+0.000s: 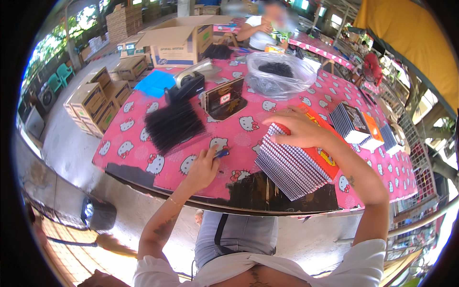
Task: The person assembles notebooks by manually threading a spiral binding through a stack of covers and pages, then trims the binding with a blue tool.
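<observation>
My right hand (297, 128) lies with fingers spread on top of a fanned stack of orange-covered notebooks (296, 165) at the near edge of the table. My left hand (204, 167) rests on the pink cartoon-cat tablecloth (239, 125) and pinches a small blue pen-like thing (222, 153). A pile of black spiral binding combs (173, 125) lies just beyond my left hand.
A black tape dispenser (187, 81), a dark-covered notebook (224, 98), a clear plastic bag of black pieces (279, 72) and more notebook stacks (361, 125) sit on the table. An open cardboard box (179, 40) stands at the far end, beside a seated person (260, 28). Stacked cartons (93, 103) fill the floor at left.
</observation>
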Demonstrator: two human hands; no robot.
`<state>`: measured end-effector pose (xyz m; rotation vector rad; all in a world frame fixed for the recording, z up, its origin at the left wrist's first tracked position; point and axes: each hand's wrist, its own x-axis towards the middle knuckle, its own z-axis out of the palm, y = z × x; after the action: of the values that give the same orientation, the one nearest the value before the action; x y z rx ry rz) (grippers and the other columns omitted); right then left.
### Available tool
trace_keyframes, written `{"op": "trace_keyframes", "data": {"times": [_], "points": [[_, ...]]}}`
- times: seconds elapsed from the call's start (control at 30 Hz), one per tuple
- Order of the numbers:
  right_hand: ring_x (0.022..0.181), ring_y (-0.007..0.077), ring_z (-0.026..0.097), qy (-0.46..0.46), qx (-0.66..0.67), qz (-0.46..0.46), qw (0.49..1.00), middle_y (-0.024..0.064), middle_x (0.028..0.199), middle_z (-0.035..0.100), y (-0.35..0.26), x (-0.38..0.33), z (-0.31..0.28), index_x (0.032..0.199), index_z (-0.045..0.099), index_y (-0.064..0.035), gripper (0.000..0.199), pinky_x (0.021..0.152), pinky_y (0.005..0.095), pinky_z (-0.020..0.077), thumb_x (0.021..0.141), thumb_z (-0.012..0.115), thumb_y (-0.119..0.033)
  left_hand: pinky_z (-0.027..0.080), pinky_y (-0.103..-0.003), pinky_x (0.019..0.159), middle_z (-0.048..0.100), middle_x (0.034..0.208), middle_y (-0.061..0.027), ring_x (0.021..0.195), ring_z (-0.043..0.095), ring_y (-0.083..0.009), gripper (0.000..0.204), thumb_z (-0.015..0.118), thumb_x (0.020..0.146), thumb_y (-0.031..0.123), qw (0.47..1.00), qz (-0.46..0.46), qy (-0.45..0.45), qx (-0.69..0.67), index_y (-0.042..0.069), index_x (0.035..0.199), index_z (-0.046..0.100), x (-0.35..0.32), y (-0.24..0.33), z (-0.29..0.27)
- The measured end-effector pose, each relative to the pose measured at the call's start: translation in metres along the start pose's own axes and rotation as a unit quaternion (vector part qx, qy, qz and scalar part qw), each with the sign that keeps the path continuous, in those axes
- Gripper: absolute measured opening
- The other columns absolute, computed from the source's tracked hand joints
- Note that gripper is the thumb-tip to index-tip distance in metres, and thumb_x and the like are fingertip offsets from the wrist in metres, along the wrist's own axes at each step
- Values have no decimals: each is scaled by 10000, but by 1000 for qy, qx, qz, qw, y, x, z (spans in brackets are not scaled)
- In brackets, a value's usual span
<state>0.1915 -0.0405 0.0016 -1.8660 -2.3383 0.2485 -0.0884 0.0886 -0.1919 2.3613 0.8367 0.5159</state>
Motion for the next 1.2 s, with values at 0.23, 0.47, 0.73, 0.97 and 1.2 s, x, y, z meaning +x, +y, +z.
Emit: {"op": "trace_keyframes", "data": {"times": [0.23,0.47,0.73,0.97,1.2], "points": [[1115,268,543,72,12,-33,997,83,1111,641,2,-3,11,1181,626,-123,337,1043,449,315,850,563,-145,543,-440,872,630,1180,-199,964,674,-298,439,425,1023,365,711,-81,-94,-692,41,1319,444,-4,134,2],[1095,269,568,80,19,-34,996,82,1043,650,-1,-5,10,1144,633,-115,285,1058,457,314,880,545,-178,557,-457,856,657,1111,-216,995,679,-341,456,403,1030,373,719,-68,-107,-684,9,1299,456,12,128,12],[1086,273,539,81,0,-37,996,73,1052,624,2,-5,12,1126,615,-112,281,1035,460,324,853,561,-149,581,-470,797,667,1044,-229,890,696,-355,451,394,1024,342,690,-69,-141,-707,-3,1302,480,22,118,13],[1144,302,538,70,-2,-21,997,88,1116,630,0,-5,12,1098,610,-110,332,1065,501,298,813,636,-279,539,-396,877,642,1080,-179,909,665,-300,414,476,1016,260,959,172,118,-194,23,1355,479,13,127,-2],[1207,288,509,69,12,-29,997,67,1181,610,3,-2,12,1108,610,-123,385,1091,482,286,754,682,-256,526,-393,888,634,1166,-169,1015,660,-281,448,463,1029,291,785,-37,-103,-610,10,1379,464,10,118,7]]}}
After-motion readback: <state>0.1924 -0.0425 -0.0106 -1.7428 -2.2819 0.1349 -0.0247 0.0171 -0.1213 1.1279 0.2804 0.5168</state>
